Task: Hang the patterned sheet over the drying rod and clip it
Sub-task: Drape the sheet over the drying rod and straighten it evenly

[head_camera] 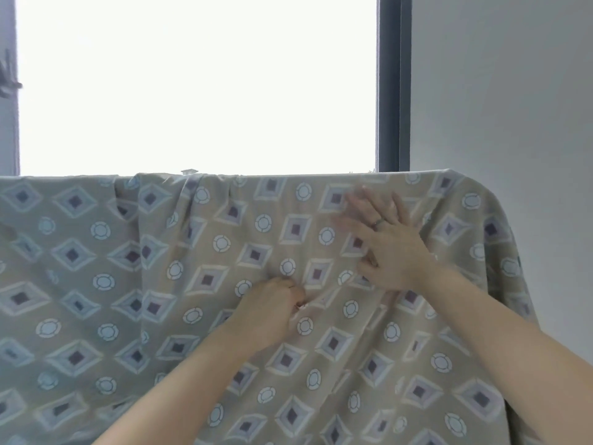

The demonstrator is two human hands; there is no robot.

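The patterned sheet [96, 284], beige with diamonds and circles, hangs draped over a horizontal rod that it hides along its top edge. A pale clip [189, 171] shows at that top edge left of centre. My left hand [272, 306] pinches a fold of the sheet near the middle, fingers curled. Higher and to the right, my right hand [382, 242] lies flat on the fabric with fingers spread; it wears a ring and is motion-blurred.
A bright window [192, 85] fills the background, with a dark frame [393, 81] on its right. A plain wall [513, 91] stands at the right. Dark clips or pegs [8, 75] hang at the far left edge.
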